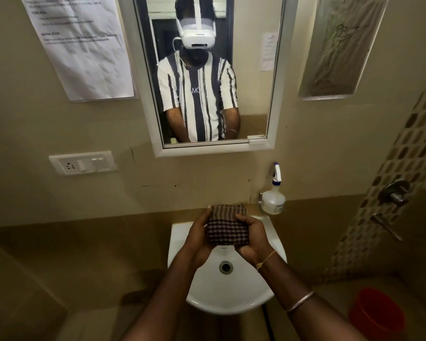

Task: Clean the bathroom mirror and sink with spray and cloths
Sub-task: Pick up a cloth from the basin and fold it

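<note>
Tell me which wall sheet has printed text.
The white paper sheet left of the white-framed mirror; the sheet on the right shows only a line drawing.

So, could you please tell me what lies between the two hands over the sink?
In the head view, a folded checked cloth sits between the left hand and right hand, gripped by both above the sink.

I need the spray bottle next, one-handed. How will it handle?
The spray bottle looks like thin translucent plastic, so probably light. Its round, squat body under a tall trigger head may tip if nudged. It stands on a narrow ledge, so lift rather than slide.
</note>
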`<state>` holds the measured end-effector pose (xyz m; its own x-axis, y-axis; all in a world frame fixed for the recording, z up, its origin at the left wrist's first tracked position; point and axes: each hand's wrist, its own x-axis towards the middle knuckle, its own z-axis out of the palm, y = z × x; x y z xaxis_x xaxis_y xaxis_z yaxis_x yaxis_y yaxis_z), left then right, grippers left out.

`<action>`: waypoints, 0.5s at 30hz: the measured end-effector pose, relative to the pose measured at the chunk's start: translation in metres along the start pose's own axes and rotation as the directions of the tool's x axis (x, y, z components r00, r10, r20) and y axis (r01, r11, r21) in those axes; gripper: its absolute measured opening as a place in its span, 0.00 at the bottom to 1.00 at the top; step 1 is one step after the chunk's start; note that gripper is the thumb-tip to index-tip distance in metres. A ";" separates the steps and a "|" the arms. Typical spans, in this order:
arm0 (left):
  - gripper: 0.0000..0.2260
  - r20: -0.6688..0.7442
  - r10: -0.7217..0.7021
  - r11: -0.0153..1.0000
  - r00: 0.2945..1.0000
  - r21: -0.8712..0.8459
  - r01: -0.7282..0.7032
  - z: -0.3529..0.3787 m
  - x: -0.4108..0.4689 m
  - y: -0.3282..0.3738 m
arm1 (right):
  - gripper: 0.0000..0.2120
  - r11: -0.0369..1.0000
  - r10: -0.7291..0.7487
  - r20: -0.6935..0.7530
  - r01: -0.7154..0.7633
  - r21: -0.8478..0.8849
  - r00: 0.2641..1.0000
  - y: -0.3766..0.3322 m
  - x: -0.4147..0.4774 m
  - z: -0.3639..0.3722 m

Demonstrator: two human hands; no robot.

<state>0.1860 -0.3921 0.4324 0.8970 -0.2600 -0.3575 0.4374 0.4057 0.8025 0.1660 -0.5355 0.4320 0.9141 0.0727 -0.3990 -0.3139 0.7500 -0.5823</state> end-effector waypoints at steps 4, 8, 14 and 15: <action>0.22 0.109 -0.026 0.988 0.994 -0.146 0.042 -0.003 -0.003 -0.004 | 0.19 0.999 -0.014 -0.006 0.013 -0.047 1.000 0.000 0.004 0.003; 0.21 0.120 -0.047 0.974 0.992 -0.217 0.072 0.002 0.000 0.001 | 0.20 0.997 -0.009 0.004 0.009 -0.071 1.000 -0.002 0.009 0.003; 0.19 0.115 -0.072 0.954 0.991 -0.280 0.102 0.011 0.006 0.007 | 0.15 0.957 -0.144 -0.057 0.124 -0.263 0.988 -0.012 0.015 0.013; 0.18 0.115 -0.075 0.953 0.991 -0.285 0.105 0.012 0.007 0.007 | 0.14 0.922 -0.200 -0.083 0.159 -0.353 0.976 -0.014 0.016 0.014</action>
<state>0.1947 -0.4016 0.4412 0.8485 -0.3888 -0.3589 0.5290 0.6089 0.5911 0.1889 -0.5357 0.4442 0.9338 -0.1337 -0.3318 -0.2346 0.4714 -0.8502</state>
